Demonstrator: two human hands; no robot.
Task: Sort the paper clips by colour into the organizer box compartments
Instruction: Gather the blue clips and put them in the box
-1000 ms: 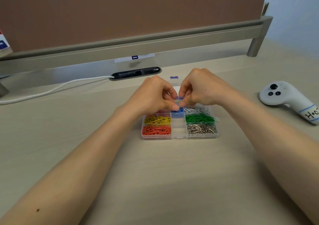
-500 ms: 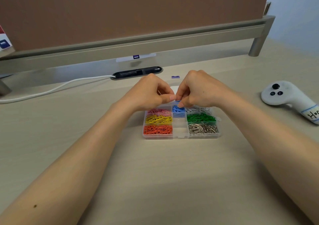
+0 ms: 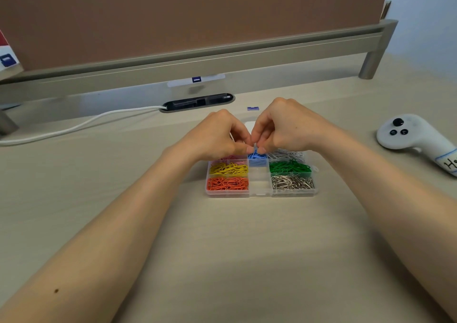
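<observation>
Pale wood desk [image 3: 237, 260] all around, bare up close. A little farther, a clear box [image 3: 261, 194] with small rooms. Orange clips [image 3: 227, 183] in the near left room, yellow clips [image 3: 228, 168] just behind, a bit of pink behind that, mostly hidden. Silver clips [image 3: 292, 182] in the near right room, green clips [image 3: 289, 167] behind, white clips [image 3: 286, 154] at the far right. Two middle rooms with nothing inside. Blue clips [image 3: 257, 155] in the far middle room.

Right above the blue room, two hands with tips nearly touching. Left hand [image 3: 217, 138] curled, thumb and finger pressed close. Right hand [image 3: 284, 129] curled too, tips down on the blue heap. Too small to tell if a clip sits between the fingers of either one.

Looks like the step of dropping blue clips into the blue room. Next: letting go gently, low over that room, so nothing hops next door.

Off to the right, a white game controller [image 3: 405, 134]. Farther back, a white cable [image 3: 81, 124] going into a black slot [image 3: 197, 102], then a grey rail and a brown wall.
</observation>
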